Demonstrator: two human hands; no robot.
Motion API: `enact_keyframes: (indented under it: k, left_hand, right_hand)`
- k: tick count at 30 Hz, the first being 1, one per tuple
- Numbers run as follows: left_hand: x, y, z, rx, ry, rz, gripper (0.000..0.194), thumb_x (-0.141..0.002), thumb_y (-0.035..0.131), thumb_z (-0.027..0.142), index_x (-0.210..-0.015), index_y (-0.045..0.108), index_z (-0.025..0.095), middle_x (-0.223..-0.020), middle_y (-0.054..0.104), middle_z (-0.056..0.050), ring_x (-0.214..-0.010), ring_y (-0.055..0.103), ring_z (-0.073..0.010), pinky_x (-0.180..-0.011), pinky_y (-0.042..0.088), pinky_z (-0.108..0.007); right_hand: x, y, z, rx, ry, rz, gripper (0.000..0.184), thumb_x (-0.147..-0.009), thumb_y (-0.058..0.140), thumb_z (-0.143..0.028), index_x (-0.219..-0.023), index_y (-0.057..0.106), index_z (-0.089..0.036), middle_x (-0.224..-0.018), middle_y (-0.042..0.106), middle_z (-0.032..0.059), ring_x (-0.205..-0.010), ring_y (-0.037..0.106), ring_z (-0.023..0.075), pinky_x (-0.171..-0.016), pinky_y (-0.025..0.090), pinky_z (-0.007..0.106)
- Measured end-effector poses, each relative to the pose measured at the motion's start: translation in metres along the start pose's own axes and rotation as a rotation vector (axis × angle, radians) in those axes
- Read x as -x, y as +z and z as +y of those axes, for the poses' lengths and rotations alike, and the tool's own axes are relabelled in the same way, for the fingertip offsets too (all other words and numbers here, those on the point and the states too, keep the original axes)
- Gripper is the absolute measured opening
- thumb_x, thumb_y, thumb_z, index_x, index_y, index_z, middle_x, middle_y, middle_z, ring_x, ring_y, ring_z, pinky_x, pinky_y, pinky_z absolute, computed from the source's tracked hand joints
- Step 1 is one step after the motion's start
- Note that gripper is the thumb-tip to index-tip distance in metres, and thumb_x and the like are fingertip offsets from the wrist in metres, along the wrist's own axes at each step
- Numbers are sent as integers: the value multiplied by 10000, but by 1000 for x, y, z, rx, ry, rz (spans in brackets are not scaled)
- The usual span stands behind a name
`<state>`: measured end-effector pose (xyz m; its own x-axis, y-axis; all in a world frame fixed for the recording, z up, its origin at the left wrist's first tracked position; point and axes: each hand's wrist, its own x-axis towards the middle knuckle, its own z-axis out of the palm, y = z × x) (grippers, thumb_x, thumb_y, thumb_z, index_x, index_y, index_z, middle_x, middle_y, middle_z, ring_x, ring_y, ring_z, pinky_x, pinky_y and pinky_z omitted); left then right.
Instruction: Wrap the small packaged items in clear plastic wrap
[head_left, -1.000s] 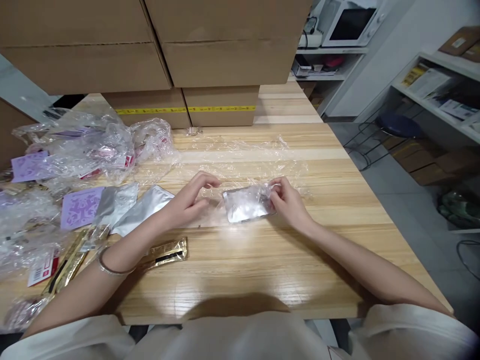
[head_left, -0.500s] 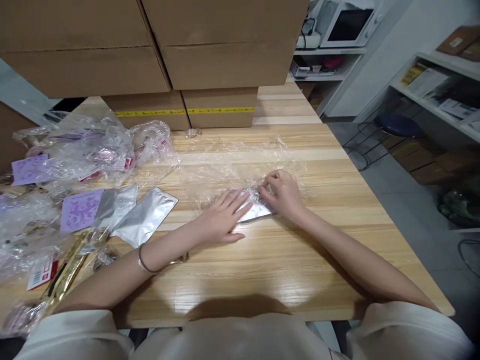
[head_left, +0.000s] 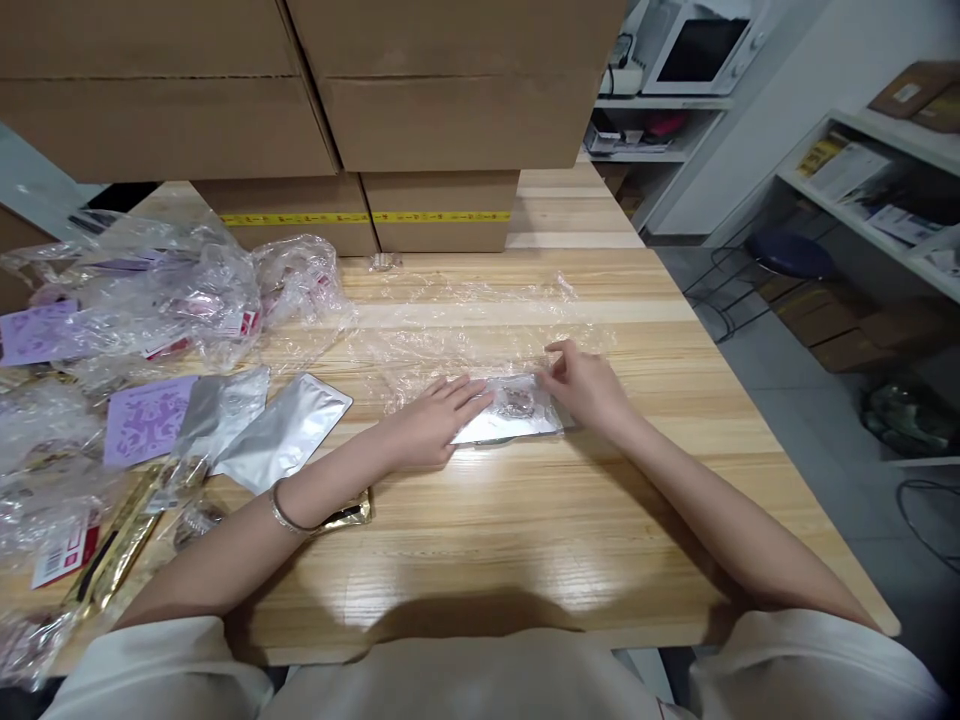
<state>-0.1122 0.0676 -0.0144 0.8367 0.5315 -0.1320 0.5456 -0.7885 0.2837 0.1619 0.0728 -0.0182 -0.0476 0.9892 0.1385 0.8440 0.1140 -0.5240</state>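
A silver foil pouch (head_left: 491, 428) lies on a spread sheet of clear plastic film (head_left: 465, 330), with a small clear-wrapped item (head_left: 516, 402) on its middle. My left hand (head_left: 436, 422) lies flat with fingers stretched over the pouch's left end. At the upper right end, the fingers of my right hand (head_left: 589, 388) are bent and pressed together where film and pouch meet. What they grip there is hidden. Beside my left wrist, a gold packet (head_left: 352, 512) shows partly from under the forearm. Two more silver pouches (head_left: 289, 425) lie to the left.
Crumpled plastic wrap (head_left: 202, 290) with items inside heaps up on the left. Near it are a purple patterned card (head_left: 148, 420), gold strips (head_left: 124, 550) and a red-and-white label (head_left: 66, 548). Stacked cardboard boxes (head_left: 450, 120) stand at the back. A stool (head_left: 791, 255) is beyond the table's right edge.
My left hand has slid slightly left and my right hand slightly right, so more of the silver pouch and the wrapped item on it shows. The gold packet by my wrist is more exposed.
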Motion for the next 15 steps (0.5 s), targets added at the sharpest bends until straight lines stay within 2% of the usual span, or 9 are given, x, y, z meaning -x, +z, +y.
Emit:
enact_keyframes:
  k: [2, 3, 5, 6, 7, 8, 10, 13, 15]
  left_hand:
    - [0, -2, 0, 7, 5, -1, 864, -777, 504, 99, -1580, 203, 207, -1645, 247, -137, -1525, 202, -310, -1219, 206, -518]
    - [0, -2, 0, 15, 7, -1, 860, -778, 508, 104, -1578, 209, 202, -1643, 249, -143, -1523, 208, -312, -1218, 207, -521]
    - [0, -4, 0, 39, 13, 3, 864, -776, 517, 104, -1579, 213, 198, -1643, 249, -145, -1522, 214, -309, -1223, 202, -521]
    - [0, -5, -1, 57, 18, 3, 868, -775, 523, 102, -1580, 214, 201, -1644, 247, -140, -1523, 211, -303, -1228, 197, -516]
    - [1, -6, -3, 80, 25, 0, 870, -775, 530, 101, -1581, 217, 205, -1645, 245, -135, -1526, 206, -296, -1232, 194, -508]
    - [2, -7, -5, 108, 31, -6, 865, -782, 534, 100, -1581, 222, 211, -1647, 242, -127, -1528, 201, -285, -1235, 197, -496]
    - [5, -11, -12, 176, 33, -21, 818, -821, 525, 107, -1579, 245, 232, -1646, 246, -103, -1528, 208, -258, -1235, 217, -461]
    - [14, -21, -25, 314, 3, -40, 655, -927, 470, 171, -1558, 323, 267, -1632, 285, -49, -1517, 249, -223, -1229, 243, -410]
    - [21, -30, -31, 436, -37, -41, 540, -982, 453, 275, -1520, 408, 282, -1606, 344, -22, -1489, 322, -214, -1219, 261, -386]
  right_hand:
    - [8, -2, -1, 126, -220, 163, 416, -906, 536, -268, -1297, 573, -133, -1115, 699, 206, -1101, 636, 369, -931, 470, 577]
    - [13, -3, -2, 132, -382, 170, 454, -918, 507, -248, -1359, 536, -146, -1222, 664, 213, -1202, 593, 362, -977, 456, 580]
    - [24, -4, -3, 92, -706, -1, 548, -931, 512, -288, -1466, 443, -191, -1378, 595, 179, -1341, 507, 322, -1060, 434, 552]
    - [27, -5, -2, 79, -805, -122, 631, -919, 551, -344, -1510, 387, -199, -1444, 549, 168, -1386, 463, 316, -1094, 415, 546]
    - [30, -5, 1, 78, -840, -228, 731, -897, 591, -402, -1546, 329, -192, -1504, 490, 170, -1415, 427, 323, -1117, 396, 550]
    - [31, -4, 5, 81, -813, -299, 820, -873, 621, -438, -1570, 279, -176, -1545, 433, 182, -1426, 410, 335, -1125, 387, 558]
    - [29, -4, 17, 70, -683, -344, 874, -849, 643, -421, -1584, 251, -156, -1566, 389, 202, -1410, 432, 351, -1111, 402, 565]
    - [23, -9, 30, -3, -563, -363, 747, -875, 611, -362, -1556, 351, -199, -1534, 454, 162, -1391, 463, 331, -1121, 394, 545]
    - [20, -19, 30, -67, -487, -414, 657, -921, 565, -403, -1536, 401, -239, -1513, 494, 123, -1366, 493, 318, -1115, 398, 521]
